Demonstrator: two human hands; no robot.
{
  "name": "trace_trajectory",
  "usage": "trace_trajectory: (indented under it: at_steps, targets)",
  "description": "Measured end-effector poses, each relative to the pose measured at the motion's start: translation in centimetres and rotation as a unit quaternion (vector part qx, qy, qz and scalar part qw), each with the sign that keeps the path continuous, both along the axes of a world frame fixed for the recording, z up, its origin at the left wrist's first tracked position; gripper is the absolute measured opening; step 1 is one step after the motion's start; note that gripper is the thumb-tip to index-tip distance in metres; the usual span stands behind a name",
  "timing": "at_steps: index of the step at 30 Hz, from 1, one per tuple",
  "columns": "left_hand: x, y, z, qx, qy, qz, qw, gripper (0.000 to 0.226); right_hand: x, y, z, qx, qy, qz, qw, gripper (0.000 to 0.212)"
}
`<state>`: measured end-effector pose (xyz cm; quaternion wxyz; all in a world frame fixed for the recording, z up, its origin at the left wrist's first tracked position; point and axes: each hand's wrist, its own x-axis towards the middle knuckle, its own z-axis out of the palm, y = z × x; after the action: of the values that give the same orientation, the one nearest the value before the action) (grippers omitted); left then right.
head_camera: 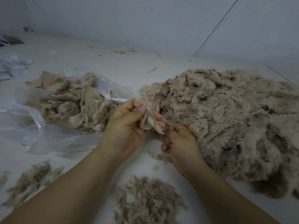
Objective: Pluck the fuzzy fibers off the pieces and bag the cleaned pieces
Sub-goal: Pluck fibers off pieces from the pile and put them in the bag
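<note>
In the middle of the white tabletop, between a plastic bag and a big heap, I hold one fuzzy piece with both my hands. My left hand grips the piece from the left, with the thumb pressed on top of the fabric and the other fingers curled behind it. My right hand is lower and to the right; its fingers are curled and pinch the lower edge of the same piece, where the loose fibers hang. The piece is above the tabletop and touches only my hands.

To the right, just beside my right hand, lies the large heap of fuzzy pieces, which reaches to the right border of the view. To the left lies the clear plastic bag, open toward me, with flatter beige pieces in it and on it. Near my forearms, close to me, there is a pile of plucked fibers, and a second, blurred pile of fibers lies at the left. At the far left edge I see more crumpled plastic, and small bits of fluff lie far back on the tabletop near the wall
</note>
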<state>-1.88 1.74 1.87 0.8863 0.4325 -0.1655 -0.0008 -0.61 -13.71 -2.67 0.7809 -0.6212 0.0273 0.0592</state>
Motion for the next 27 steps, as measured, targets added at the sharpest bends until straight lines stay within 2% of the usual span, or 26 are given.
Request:
trace_trajectory:
  at_steps: [3,6,8,10,14,20,22,24,26,27]
  targets:
    - [0.0,-0.1,0.0,0.068,0.030,0.036,0.997,0.009,-0.1,0.0,0.3,-0.009,-0.019,0.006,1.000,0.007]
    - [0.0,-0.6,-0.7,0.192,0.091,0.114,0.971,0.017,-0.4,0.0,0.8,0.036,-0.026,0.026,0.999,0.028]
    - [0.1,-0.6,-0.9,0.232,0.107,0.120,0.959,0.024,-0.5,-0.1,1.1,0.079,-0.018,0.032,0.996,0.022]
    - [0.1,-0.6,-0.8,0.239,0.106,0.109,0.959,0.026,-0.6,-0.2,1.0,0.087,-0.028,0.036,0.995,0.006]
    - [-0.3,-0.9,-0.9,0.252,0.105,0.077,0.959,0.032,-1.1,0.1,1.3,0.037,-0.067,0.082,0.994,0.030]
    - [-0.7,-0.9,-0.4,0.268,0.085,0.056,0.958,0.036,-0.9,-0.1,1.0,0.018,-0.043,0.059,0.997,0.015]
    - [-0.6,-0.6,-0.4,0.315,0.068,0.062,0.945,0.038,-1.0,-0.1,1.1,0.017,-0.039,0.055,0.998,0.012]
    - [-0.5,-0.5,-0.4,0.346,0.059,0.077,0.933,0.028,-0.9,0.0,1.0,0.022,-0.040,0.055,0.997,0.015]
    - [-0.4,-0.5,-0.5,0.323,0.076,0.092,0.939,0.011,-0.9,0.0,0.8,0.013,-0.055,0.058,0.997,0.025]
    - [-0.3,-0.4,-0.6,0.309,0.096,0.107,0.940,0.017,-0.9,0.0,0.8,0.007,-0.061,0.060,0.996,0.030]
